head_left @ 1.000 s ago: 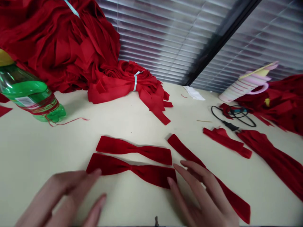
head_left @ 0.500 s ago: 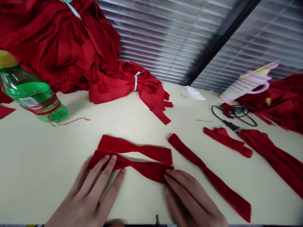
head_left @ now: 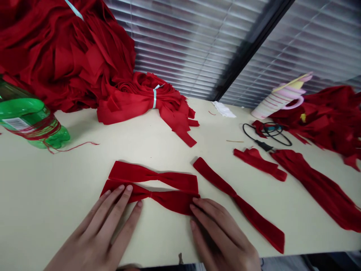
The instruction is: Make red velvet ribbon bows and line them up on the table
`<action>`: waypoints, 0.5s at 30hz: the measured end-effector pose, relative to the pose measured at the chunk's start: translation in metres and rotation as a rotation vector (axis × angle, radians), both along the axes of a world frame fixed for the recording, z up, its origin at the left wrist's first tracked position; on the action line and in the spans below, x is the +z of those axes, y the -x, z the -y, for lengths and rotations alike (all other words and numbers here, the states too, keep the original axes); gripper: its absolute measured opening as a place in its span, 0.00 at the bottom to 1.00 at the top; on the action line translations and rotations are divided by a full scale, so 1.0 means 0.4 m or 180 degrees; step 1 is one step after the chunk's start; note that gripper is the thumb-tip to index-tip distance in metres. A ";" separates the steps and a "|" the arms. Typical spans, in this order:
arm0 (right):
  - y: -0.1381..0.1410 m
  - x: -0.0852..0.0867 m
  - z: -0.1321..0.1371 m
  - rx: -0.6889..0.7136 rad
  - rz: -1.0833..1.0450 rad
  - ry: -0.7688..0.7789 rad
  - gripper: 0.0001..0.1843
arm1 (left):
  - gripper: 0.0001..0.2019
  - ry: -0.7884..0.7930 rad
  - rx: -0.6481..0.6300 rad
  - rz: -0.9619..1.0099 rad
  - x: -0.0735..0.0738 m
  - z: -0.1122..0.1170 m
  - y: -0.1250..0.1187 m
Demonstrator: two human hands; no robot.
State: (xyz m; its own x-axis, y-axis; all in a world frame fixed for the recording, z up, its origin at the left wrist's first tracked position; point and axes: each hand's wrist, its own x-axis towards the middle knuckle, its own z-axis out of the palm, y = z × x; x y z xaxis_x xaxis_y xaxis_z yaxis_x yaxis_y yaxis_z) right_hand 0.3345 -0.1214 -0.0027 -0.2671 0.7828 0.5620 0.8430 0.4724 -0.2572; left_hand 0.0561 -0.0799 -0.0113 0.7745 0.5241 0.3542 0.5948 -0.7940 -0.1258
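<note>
A red velvet bow strip (head_left: 172, 202), pinched narrow at its middle, lies flat on the table in front of me. My left hand (head_left: 98, 229) rests on its left end with the fingers spread. On its right end lie the fingertips of my right hand (head_left: 225, 233), fingers stretched out and slightly bent, the thumb lower down. Just beyond, a second velvet bow strip (head_left: 180, 181) lies nearly parallel, its left end close against the first. To the right, a third velvet strip (head_left: 254, 213) with a gathered middle slants toward the table's front edge.
Tied bundles of red fabric strips (head_left: 135, 109) stand at the back left, beside a green bottle (head_left: 31, 122) wound with red thread. Back right are a pink mug (head_left: 278, 101), a black cable (head_left: 263, 146) and more red fabric (head_left: 324, 116). Window blinds (head_left: 175, 41) close off the back.
The whole view has shifted a little, so things appear farther left. Both hands stay on the same bow strip, in nearly the same pose.
</note>
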 end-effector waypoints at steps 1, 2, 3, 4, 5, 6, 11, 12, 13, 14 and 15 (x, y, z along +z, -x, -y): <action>0.001 0.000 -0.001 0.0006 -0.0035 -0.0043 0.16 | 0.42 0.0014 -0.0010 -0.0001 0.000 -0.002 0.000; 0.001 -0.001 -0.001 0.0001 -0.0073 -0.0067 0.15 | 0.42 0.0033 -0.0029 0.0001 0.001 -0.004 -0.001; 0.001 -0.001 -0.001 -0.0006 -0.0096 -0.0053 0.15 | 0.42 0.0053 -0.0037 0.0005 0.001 -0.006 -0.001; 0.001 -0.002 -0.001 -0.0012 -0.0103 -0.0009 0.16 | 0.42 0.0076 -0.0048 0.0019 0.001 -0.007 0.000; 0.001 -0.001 0.000 -0.0019 -0.0107 0.0030 0.16 | 0.43 0.0093 -0.0060 0.0032 0.000 -0.008 0.001; 0.001 -0.001 0.001 -0.0027 -0.0103 0.0073 0.16 | 0.43 0.0100 -0.0075 0.0053 -0.001 -0.009 0.002; 0.003 0.004 0.002 -0.0063 -0.0121 0.0139 0.18 | 0.48 0.0086 0.0009 0.0063 -0.009 -0.005 0.012; 0.005 0.005 0.000 -0.0074 -0.0128 0.0141 0.17 | 0.49 0.0068 0.0035 0.0062 -0.011 -0.003 0.014; 0.007 0.006 -0.001 -0.0082 -0.0138 0.0131 0.17 | 0.49 0.0056 0.0072 0.0036 -0.013 -0.002 0.016; 0.009 0.007 -0.001 -0.0086 -0.0150 0.0120 0.17 | 0.49 0.0032 0.0100 0.0011 -0.014 -0.001 0.017; 0.010 0.008 -0.001 -0.0080 -0.0175 0.0089 0.17 | 0.49 0.0004 0.0129 -0.0004 -0.015 -0.001 0.018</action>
State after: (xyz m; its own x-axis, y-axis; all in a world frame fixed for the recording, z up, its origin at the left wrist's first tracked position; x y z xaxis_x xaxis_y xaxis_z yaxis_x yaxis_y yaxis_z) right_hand 0.3304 -0.1210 0.0007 -0.2164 0.8045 0.5532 0.8388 0.4431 -0.3163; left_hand 0.0490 -0.0796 -0.0173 0.7530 0.5556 0.3525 0.6264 -0.7693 -0.1256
